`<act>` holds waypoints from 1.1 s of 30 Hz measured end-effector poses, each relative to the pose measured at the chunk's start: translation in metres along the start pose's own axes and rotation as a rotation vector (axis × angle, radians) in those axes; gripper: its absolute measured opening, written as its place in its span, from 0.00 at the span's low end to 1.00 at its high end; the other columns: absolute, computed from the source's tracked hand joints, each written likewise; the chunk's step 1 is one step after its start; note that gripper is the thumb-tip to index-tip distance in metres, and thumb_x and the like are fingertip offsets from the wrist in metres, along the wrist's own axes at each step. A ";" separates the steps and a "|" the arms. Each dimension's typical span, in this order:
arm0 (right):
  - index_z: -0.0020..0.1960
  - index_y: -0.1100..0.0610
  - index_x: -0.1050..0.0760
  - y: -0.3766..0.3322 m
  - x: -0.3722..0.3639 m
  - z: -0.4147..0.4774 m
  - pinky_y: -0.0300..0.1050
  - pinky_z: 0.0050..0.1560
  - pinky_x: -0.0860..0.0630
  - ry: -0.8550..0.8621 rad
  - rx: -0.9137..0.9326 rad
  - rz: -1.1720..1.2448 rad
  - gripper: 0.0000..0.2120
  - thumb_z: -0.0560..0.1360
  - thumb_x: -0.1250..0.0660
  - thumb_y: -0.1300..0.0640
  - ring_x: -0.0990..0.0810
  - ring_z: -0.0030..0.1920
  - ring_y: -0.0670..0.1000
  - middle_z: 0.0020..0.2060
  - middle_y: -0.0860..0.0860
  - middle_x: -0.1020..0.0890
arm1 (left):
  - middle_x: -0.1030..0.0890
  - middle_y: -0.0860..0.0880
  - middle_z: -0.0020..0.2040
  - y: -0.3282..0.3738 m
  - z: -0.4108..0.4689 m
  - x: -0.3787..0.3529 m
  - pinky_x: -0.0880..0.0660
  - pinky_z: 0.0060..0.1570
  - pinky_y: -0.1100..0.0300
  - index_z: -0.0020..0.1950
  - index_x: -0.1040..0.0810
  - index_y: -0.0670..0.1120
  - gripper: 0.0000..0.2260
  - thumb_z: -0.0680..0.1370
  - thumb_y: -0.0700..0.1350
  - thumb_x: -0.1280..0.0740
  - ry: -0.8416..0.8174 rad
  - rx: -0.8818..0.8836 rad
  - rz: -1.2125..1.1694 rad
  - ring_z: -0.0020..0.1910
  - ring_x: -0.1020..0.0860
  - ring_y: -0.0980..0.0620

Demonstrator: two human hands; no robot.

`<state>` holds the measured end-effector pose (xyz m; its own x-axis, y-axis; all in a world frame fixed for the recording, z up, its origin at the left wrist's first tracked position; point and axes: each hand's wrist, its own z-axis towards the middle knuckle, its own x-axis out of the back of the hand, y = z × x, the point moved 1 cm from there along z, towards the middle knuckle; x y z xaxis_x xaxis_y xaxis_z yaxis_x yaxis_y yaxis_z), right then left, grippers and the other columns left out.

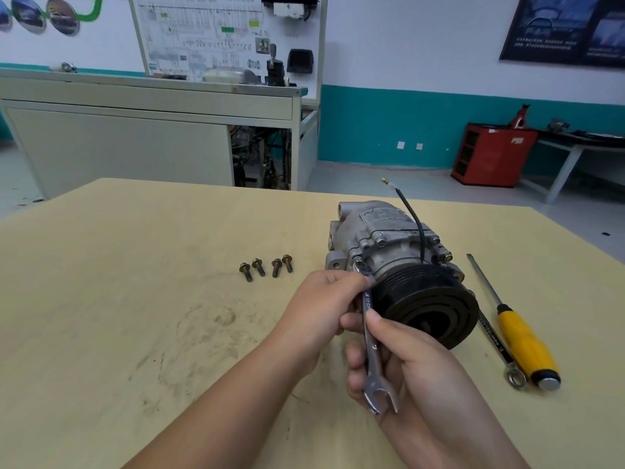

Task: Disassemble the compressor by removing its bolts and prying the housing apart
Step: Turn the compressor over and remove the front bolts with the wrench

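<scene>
Around the wrench [372, 353], both hands [321, 309] [406, 363]

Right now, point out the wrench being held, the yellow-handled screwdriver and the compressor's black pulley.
wrench [373, 352]: head view, on the shank above its open end.
yellow-handled screwdriver [522, 340]: head view, on the yellow handle.
black pulley [426, 299]: head view, on its front face.

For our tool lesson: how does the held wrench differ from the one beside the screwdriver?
The held wrench is in the left hand and right hand; the lying wrench rests untouched on the table. The held wrench's near end is open; the lying wrench's is a ring. Both are metal.
</scene>
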<state>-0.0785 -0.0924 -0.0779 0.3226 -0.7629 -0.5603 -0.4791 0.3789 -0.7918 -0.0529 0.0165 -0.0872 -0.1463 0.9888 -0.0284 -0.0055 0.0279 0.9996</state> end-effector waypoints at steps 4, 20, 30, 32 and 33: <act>0.40 0.66 0.24 0.000 -0.004 0.004 0.37 0.19 0.29 -0.026 -0.026 -0.010 0.15 0.79 0.43 0.59 0.26 0.18 0.53 0.22 0.58 0.25 | 0.39 0.54 0.16 0.002 -0.001 0.002 0.42 0.20 0.67 0.17 0.29 0.48 0.27 0.79 0.43 0.39 -0.022 0.030 -0.031 0.15 0.41 0.58; 0.31 0.61 0.21 0.000 0.006 0.004 0.37 0.22 0.30 -0.077 -0.138 0.291 0.11 0.68 0.36 0.56 0.28 0.20 0.47 0.24 0.52 0.26 | 0.38 0.52 0.21 -0.008 0.008 0.010 0.43 0.23 0.66 0.21 0.31 0.48 0.22 0.77 0.46 0.39 -0.236 0.203 -0.366 0.19 0.40 0.57; 0.35 0.61 0.29 -0.001 0.001 -0.004 0.32 0.17 0.38 0.047 -0.157 0.394 0.05 0.65 0.36 0.59 0.37 0.14 0.42 0.20 0.49 0.33 | 0.40 0.53 0.21 -0.015 0.010 0.007 0.42 0.21 0.69 0.32 0.27 0.46 0.09 0.70 0.48 0.36 -0.299 0.264 -0.462 0.20 0.39 0.59; 0.35 0.62 0.29 -0.001 0.000 -0.004 0.30 0.16 0.39 0.053 -0.141 0.476 0.05 0.65 0.36 0.60 0.38 0.13 0.41 0.19 0.48 0.33 | 0.40 0.53 0.22 -0.014 0.010 0.008 0.43 0.22 0.69 0.29 0.27 0.47 0.11 0.70 0.50 0.35 -0.270 0.285 -0.389 0.22 0.41 0.59; 0.35 0.62 0.29 -0.001 -0.001 -0.005 0.29 0.16 0.40 0.057 -0.128 0.495 0.04 0.65 0.37 0.61 0.39 0.13 0.41 0.19 0.48 0.33 | 0.41 0.53 0.22 -0.014 0.010 0.009 0.45 0.22 0.69 0.29 0.28 0.47 0.13 0.70 0.51 0.35 -0.245 0.280 -0.321 0.22 0.43 0.59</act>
<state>-0.0822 -0.0946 -0.0750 -0.0113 -0.5365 -0.8438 -0.6603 0.6378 -0.3966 -0.0443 0.0266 -0.1014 0.0566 0.9283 -0.3676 0.2586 0.3420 0.9034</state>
